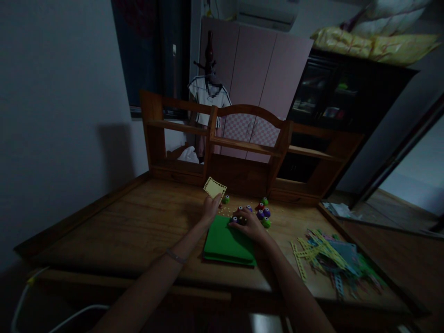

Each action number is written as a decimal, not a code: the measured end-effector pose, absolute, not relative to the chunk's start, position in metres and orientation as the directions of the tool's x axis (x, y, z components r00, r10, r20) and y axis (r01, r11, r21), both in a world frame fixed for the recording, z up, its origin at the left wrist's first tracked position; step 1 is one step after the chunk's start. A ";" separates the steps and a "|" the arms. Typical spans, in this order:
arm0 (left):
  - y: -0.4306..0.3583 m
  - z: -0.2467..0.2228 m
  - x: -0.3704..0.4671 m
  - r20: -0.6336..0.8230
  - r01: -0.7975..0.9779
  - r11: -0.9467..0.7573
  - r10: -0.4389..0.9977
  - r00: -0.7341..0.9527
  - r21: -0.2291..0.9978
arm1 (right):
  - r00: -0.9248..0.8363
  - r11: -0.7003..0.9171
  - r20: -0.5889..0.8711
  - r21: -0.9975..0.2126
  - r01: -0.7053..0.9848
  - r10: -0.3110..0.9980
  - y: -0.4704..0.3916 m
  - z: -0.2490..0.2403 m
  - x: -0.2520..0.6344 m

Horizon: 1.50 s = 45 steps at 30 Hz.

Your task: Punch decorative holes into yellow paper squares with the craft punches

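Note:
A pale yellow card (214, 188) with a dark patterned border is pinched at its lower edge in my left hand (211, 206), above the desk. My right hand (249, 225) curves over the back right part of a green folded sheet (227, 243), its fingers bent around a small purple ball (235, 220) with an eye-like top; whether it grips the ball is unclear. More small balls lie just beyond the right hand, among them a red ball (260, 206) and a green ball (266, 222). Another green ball (226, 199) sits beside the card.
Tiny pale bits are scattered behind the green sheet. A pile of colourful cut strips (326, 252) covers the desk's right side. A wooden shelf unit (246, 145) rises along the back edge of the desk (138, 222). A wall stands at the left.

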<state>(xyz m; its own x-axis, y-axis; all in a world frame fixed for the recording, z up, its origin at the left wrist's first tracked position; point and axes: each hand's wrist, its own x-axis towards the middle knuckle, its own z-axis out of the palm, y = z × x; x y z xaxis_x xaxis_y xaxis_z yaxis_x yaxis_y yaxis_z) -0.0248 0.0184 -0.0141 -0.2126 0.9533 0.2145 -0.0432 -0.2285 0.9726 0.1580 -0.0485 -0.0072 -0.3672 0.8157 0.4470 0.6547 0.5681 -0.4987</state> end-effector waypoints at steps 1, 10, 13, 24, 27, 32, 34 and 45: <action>0.018 -0.014 -0.025 0.213 -0.045 -0.228 0.954 -0.212 0.973 | -0.373 0.577 0.453 -0.500 0.646 0.810 -0.047 -0.008 0.158; 0.020 -0.017 -0.022 0.256 -0.071 -0.272 0.949 -0.184 0.960 | -0.132 0.427 0.408 -0.830 0.360 0.903 -0.037 -0.013 0.153; 0.018 -0.017 -0.020 0.289 -0.063 -0.300 0.947 -0.142 0.952 | -0.072 0.319 0.313 -0.942 0.102 0.947 -0.033 -0.012 0.152; 0.017 -0.018 -0.017 0.312 -0.054 -0.317 0.946 -0.089 0.947 | 0.126 0.258 0.249 -0.964 -0.064 0.960 -0.025 -0.014 0.164; 0.016 -0.018 -0.017 0.314 -0.050 -0.319 0.946 -0.083 0.947 | 0.147 0.217 0.208 -0.975 -0.048 0.967 -0.023 -0.017 0.167; 0.013 -0.014 -0.017 0.318 -0.034 -0.321 0.945 -0.078 0.946 | 0.018 0.255 0.257 -0.943 -0.214 0.966 -0.030 -0.006 0.161; 0.012 -0.013 -0.016 0.331 -0.036 -0.335 0.940 -0.082 0.942 | -0.017 0.260 0.274 -0.929 -0.262 0.962 -0.032 -0.002 0.159; 0.005 -0.009 -0.014 0.422 -0.015 -0.422 0.907 -0.002 0.907 | 0.023 0.221 0.220 -0.962 -0.157 0.975 -0.030 -0.007 0.163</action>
